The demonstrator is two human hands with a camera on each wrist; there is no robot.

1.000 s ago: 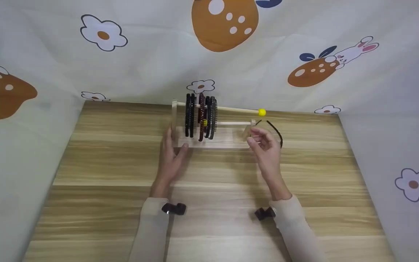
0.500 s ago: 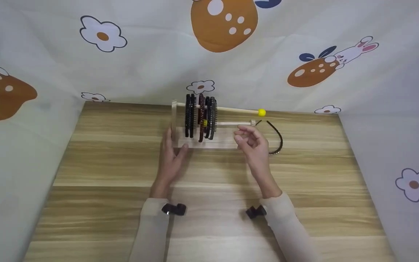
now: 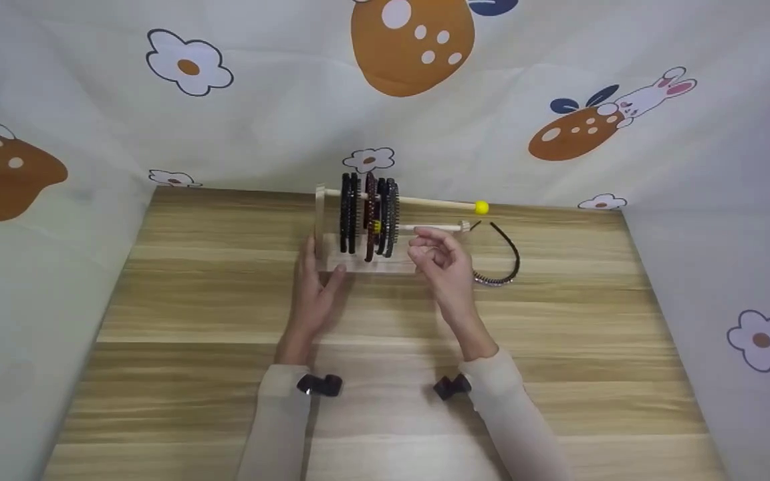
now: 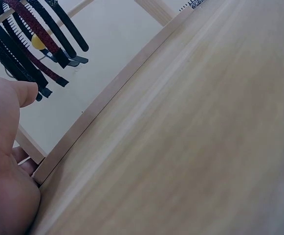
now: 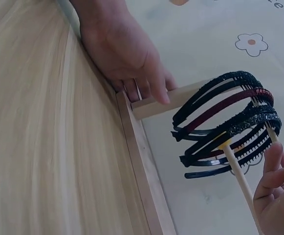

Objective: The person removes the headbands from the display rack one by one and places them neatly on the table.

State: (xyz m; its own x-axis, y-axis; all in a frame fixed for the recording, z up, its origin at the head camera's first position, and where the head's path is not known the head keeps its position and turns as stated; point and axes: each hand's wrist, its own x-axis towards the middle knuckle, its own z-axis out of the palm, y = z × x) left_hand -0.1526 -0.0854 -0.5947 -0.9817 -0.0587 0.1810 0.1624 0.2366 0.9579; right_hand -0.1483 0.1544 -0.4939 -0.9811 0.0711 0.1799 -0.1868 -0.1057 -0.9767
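Note:
A wooden stand (image 3: 371,266) bears several dark toothed headbands (image 3: 390,217) and a dark red one (image 3: 369,217). They hang on rods, one tipped with a yellow ball (image 3: 482,207). My left hand (image 3: 311,294) holds the stand's left end, fingers outside the upright and thumb along the inner front side. Beside the lower rod (image 3: 425,227), my right hand (image 3: 445,267) has loosely bent fingers and no headband in them. In the right wrist view, only part of the right hand (image 5: 278,191) shows, near the rods; any contact is unclear.
Another black headband (image 3: 513,260) with sparkly trim lies to the right of the stand, partly behind my right hand. The wood-grain table (image 3: 385,414) meets a patterned cloth backdrop (image 3: 278,120) behind the stand.
My right hand has moved left along the stand, from its right end toward the hanging headbands, uncovering more of the loose headband. The left hand and the stand have stayed in place.

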